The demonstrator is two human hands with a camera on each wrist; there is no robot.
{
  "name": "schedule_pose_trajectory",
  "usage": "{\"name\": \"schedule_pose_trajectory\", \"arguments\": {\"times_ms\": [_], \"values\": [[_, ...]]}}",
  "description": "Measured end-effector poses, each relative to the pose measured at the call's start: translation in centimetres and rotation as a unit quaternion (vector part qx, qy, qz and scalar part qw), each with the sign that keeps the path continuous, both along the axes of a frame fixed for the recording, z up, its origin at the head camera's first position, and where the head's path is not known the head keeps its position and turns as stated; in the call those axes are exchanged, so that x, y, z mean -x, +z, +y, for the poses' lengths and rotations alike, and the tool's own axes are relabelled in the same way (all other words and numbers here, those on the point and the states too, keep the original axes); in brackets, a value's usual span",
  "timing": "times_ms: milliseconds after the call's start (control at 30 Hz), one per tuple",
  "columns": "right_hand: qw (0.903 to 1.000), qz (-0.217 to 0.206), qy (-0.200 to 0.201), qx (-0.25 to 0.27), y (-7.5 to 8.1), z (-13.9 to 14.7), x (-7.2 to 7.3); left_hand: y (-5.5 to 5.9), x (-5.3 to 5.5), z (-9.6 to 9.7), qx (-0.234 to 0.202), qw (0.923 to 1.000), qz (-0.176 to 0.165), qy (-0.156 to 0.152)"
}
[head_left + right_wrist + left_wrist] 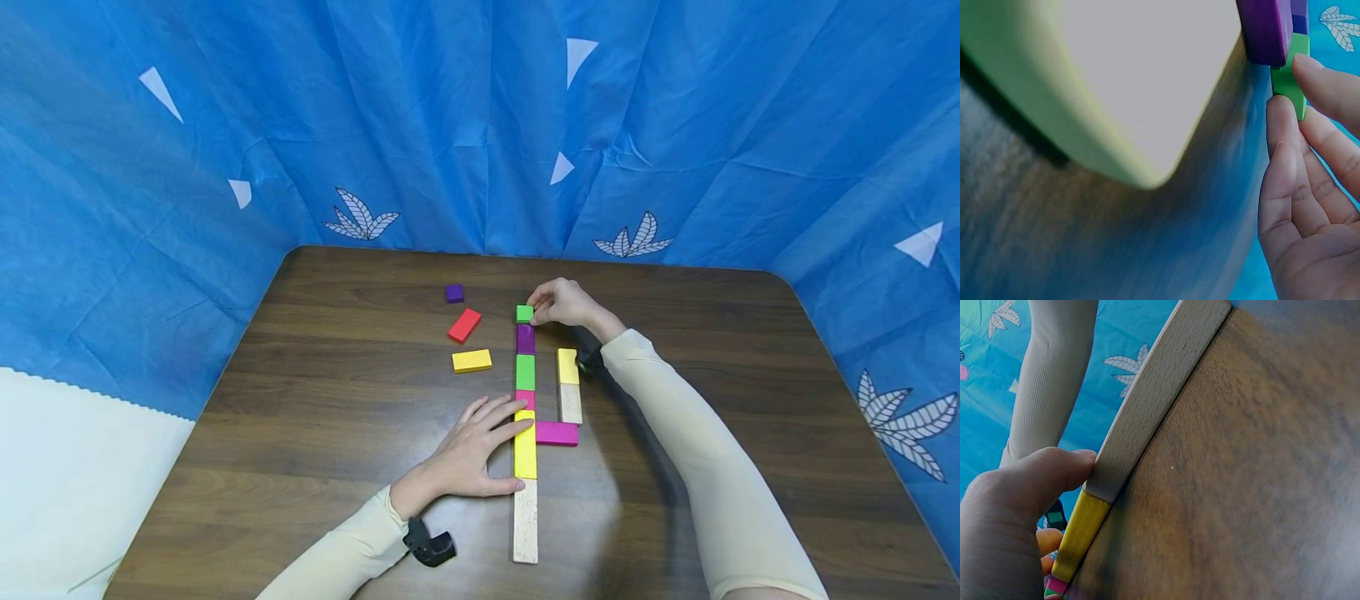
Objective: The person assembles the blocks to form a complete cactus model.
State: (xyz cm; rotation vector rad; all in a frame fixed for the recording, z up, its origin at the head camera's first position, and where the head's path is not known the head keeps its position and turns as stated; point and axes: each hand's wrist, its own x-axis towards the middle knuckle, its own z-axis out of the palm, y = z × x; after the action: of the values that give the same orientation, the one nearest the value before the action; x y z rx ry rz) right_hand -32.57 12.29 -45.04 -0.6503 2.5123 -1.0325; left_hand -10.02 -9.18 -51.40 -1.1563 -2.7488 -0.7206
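A straight row of wooden blocks runs away from me along the table. From near to far come a long whitish block [526, 525], a yellow block [526, 450], a pink block [529, 397], a green block [525, 372], a purple block [526, 339] and a small green block [524, 314]. My left hand [465, 454] lies along the row's left side, fingertips on the pink and yellow blocks, thumb touching the whitish one. At the far end, my right hand [567, 303] pinches the small green block [1288, 81] between thumb and fingers.
A magenta block [557, 433] juts right from the row, with a plain block [571, 404] and a pale yellow block [567, 366] running away from its end. Left of the row lie a loose yellow block [472, 361], a red block [464, 326] and a dark purple cube [454, 293].
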Motion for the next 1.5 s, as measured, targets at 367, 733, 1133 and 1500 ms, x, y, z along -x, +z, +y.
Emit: {"name": "schedule_pose_trajectory", "arguments": {"times_ms": [367,733,1133,1500], "values": [[0.9997,-0.022,-0.007,0.001,-0.4,0.1,-0.1,-0.1,0.0,0.0,-0.002,1.0,-0.003,-0.001],[0.9998,-0.02,-0.001,-0.005,-0.5,0.2,0.1,0.1,-0.1,0.0,0.002,1.0,-0.007,-0.001],[0.9999,-0.008,0.006,-0.014,-0.5,0.2,0.0,0.0,0.0,-0.1,0.002,0.9999,-0.016,0.0],[0.9982,0.053,-0.023,-0.013,0.7,1.1,-1.6,-0.1,0.0,0.0,-0.003,1.0,-0.001,0.0]]}}
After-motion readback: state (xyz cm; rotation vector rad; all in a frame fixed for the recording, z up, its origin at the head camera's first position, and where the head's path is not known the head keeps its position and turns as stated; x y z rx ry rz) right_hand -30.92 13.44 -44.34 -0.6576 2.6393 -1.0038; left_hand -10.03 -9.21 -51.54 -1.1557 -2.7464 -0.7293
